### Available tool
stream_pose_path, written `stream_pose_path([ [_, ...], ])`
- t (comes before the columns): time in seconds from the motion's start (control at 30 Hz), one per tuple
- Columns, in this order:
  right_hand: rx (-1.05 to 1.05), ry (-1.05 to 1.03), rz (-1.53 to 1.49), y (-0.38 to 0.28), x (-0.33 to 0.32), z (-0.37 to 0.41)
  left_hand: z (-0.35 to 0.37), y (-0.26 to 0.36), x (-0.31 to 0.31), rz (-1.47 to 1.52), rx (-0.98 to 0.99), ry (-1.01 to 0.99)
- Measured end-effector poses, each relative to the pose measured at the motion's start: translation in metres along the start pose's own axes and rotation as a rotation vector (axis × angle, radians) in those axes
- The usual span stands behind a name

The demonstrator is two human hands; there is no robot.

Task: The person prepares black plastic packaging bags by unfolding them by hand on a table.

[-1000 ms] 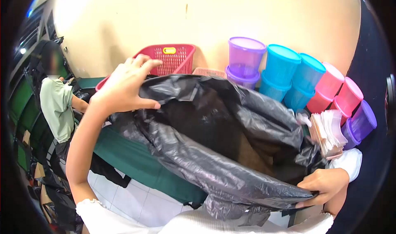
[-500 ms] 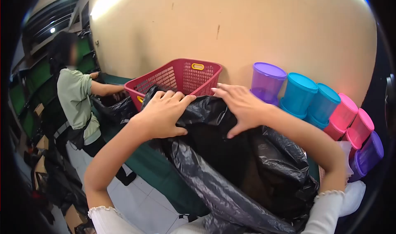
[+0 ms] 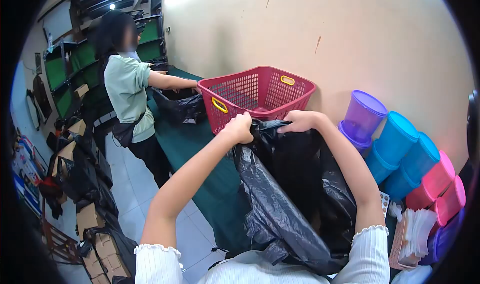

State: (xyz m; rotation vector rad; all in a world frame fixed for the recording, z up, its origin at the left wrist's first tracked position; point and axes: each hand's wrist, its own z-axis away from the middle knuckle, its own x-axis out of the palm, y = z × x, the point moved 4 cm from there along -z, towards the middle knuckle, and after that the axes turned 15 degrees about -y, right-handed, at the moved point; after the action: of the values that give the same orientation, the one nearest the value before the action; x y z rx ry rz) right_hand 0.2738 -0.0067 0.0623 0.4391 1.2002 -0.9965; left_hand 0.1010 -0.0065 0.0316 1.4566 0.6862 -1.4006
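Observation:
A large black plastic bag [image 3: 280, 199] hangs open in front of me, its mouth facing up and its inside dark. My left hand [image 3: 240, 129] is closed on the far rim, just left of centre. On the same rim, to the right, my right hand [image 3: 302, 121] pinches the plastic between thumb and fingers. Right behind both hands stands a dark red plastic basket [image 3: 260, 115] with yellow handles, on the green-covered table [image 3: 212, 204]. What lies inside the bag cannot be made out.
Purple [image 3: 367, 111], teal [image 3: 397, 134] and pink tubs [image 3: 440, 171] stand along the wall at right, near a small pink basket [image 3: 400, 239] of clear packets. A person [image 3: 127, 89] at left reaches into another black bag [image 3: 182, 106]. Cardboard boxes [image 3: 107, 246] lie on the floor.
Both hands were spread over the bag's rim and are now closed on it. The rim is drawn up narrower between them. The view has shifted, showing more of the floor and shelves at left.

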Motion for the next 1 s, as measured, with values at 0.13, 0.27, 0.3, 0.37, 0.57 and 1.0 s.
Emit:
stream_pose_path([
  [0.13,0.086,-0.14,-0.419,0.02,-0.011,0.028,0.01,-0.012,-0.008,0.6,0.373,-0.143],
  [0.27,-0.117,0.102,-0.78,0.026,-0.007,0.036,0.043,0.011,-0.017,0.422,0.387,0.17],
  [0.3,-0.127,0.168,-0.813,0.023,-0.01,0.038,0.057,0.022,-0.02,0.098,0.276,0.311],
  [0.37,-0.029,0.286,-0.67,0.047,-0.016,0.03,0.061,0.033,-0.016,0.087,0.311,0.309],
  [0.57,0.07,0.786,-0.329,0.045,-0.054,0.079,-0.02,0.038,-0.022,0.075,0.111,0.231],
  [1.0,0.221,1.134,0.548,-0.076,0.083,0.236,0.088,0.096,-0.006,0.061,0.709,0.844],
])
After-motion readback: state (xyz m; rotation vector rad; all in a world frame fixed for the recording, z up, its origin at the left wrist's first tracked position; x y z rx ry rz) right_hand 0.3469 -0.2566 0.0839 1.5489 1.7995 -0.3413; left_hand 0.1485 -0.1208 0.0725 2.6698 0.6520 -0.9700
